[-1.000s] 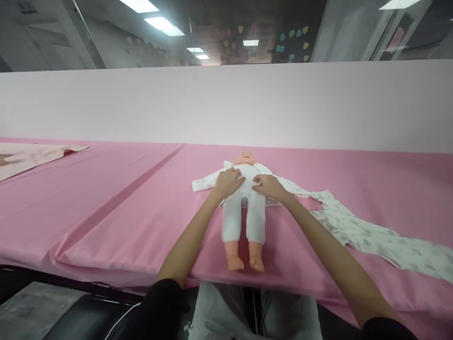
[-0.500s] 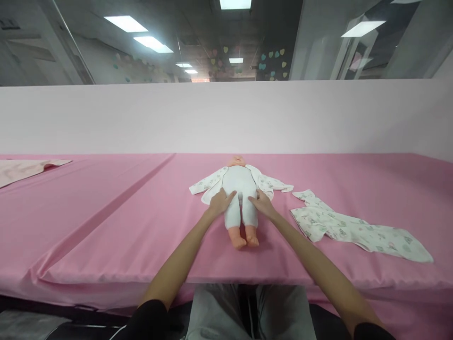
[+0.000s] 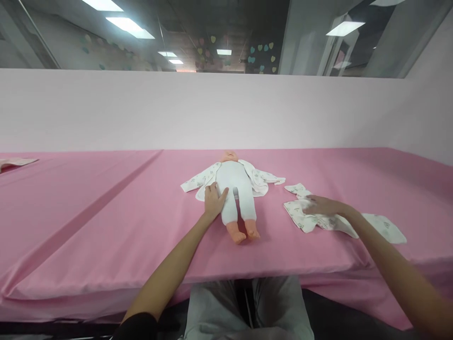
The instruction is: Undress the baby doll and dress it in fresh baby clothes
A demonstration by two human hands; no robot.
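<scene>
A baby doll [image 3: 231, 177] lies on its back on the pink sheet, feet towards me, with a white cloth body. Its arms are in the sleeves of a white printed baby jacket [image 3: 201, 178], which is spread open beneath it. My left hand [image 3: 214, 202] rests at the doll's hip on the left, thumb and fingers apart. To the right, white printed baby pants [image 3: 384, 225] lie flat. My right hand [image 3: 323, 206] is over their left part with its fingers stretched out; whether it touches the cloth I cannot tell.
A pink sheet [image 3: 116, 226] covers the wide table, with a long crease on the left. At the far left edge lies a light pink cloth [image 3: 16, 162]. Behind the table stands a white wall [image 3: 212, 108] with glass above.
My right hand has left the doll's hip and moved right, over the pants. My left hand stays at the doll's hip. The camera view has shifted slightly to the right.
</scene>
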